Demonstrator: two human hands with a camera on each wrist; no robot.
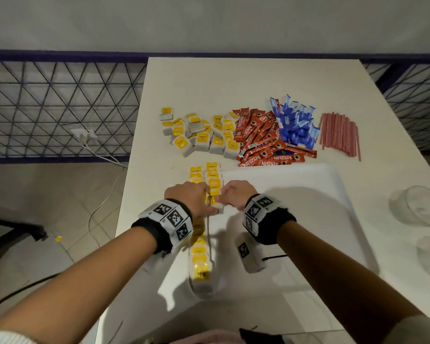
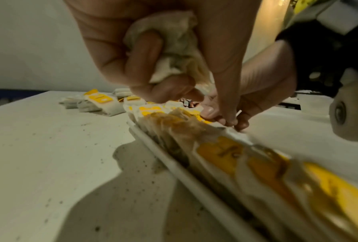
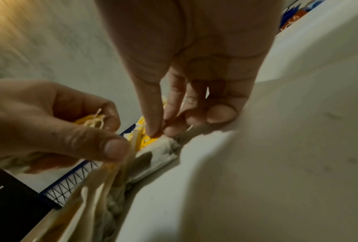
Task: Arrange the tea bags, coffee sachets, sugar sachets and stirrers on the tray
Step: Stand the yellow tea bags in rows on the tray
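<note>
1. Centrally, the left hand (image 1: 193,197) and right hand (image 1: 236,194) meet over the left edge of the white tray (image 1: 308,207), which lies on the white bench (image 1: 233,78).
2. Left hand: the curled fingers (image 2: 145,54) clench a crumpled tea bag (image 2: 173,41) against the palm, while the thumb reaches down to the row.
3. Right hand: thumb and fingers (image 3: 153,114) pinch a yellow-tagged tea bag (image 3: 146,139) at the tray rim.
4. Row of tea bags (image 1: 201,247): overlapping, yellow tags up, running along the tray's left edge from 6 o'clock towards 12 o'clock, passing under both hands.
5. Loose tea bags (image 1: 199,135): heaped on the bench at 11 o'clock from the hands.
6. Red coffee sachets (image 1: 261,137): piled at 12 o'clock, touching the tea heap.
7. Blue sugar sachets (image 1: 293,122): just beside the coffee, at 1 o'clock.
8. Red stirrers (image 1: 338,132): a bundle at 2 o'clock, beside the sugar.
9. Clear glassware (image 1: 417,207): on the bench at 3 o'clock, off the tray.
</note>
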